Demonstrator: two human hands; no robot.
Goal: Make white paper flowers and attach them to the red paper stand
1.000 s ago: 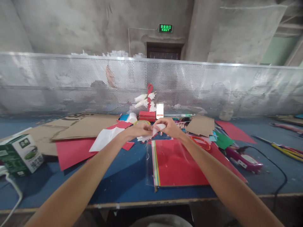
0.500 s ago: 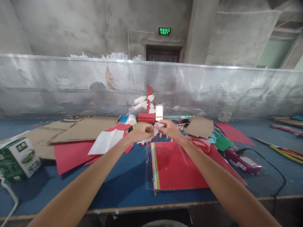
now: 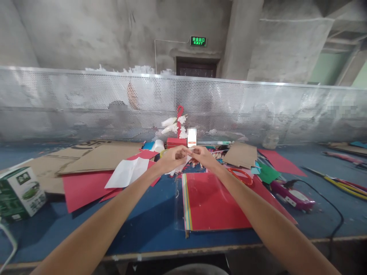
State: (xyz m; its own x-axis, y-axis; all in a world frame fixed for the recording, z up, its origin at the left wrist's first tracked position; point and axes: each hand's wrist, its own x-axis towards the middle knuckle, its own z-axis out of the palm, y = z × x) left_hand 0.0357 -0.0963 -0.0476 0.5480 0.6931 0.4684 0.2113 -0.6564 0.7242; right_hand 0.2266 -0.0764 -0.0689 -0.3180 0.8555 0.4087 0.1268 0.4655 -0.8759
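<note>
Out over the far middle of the table, my left hand and my right hand meet at the fingertips. Both pinch a small piece of thin white paper, which hangs down between them; my fingers hide much of it. Just behind them stand a lit phone and a red box. A red hooked stem with white paper flowers rises beside the phone. Nearest my forearms lies a stack of red card with coloured sheets along its left edge.
Cardboard sheets, red paper and a folded white sheet lie left, past a green and white carton. To the right are orange-handled scissors, green paper and a purple power strip with its cable. A perforated metal screen stands behind.
My fingertips have drawn closer together, and they now cover more of the white paper. The view has shifted slightly; the things on the table lie as before.
</note>
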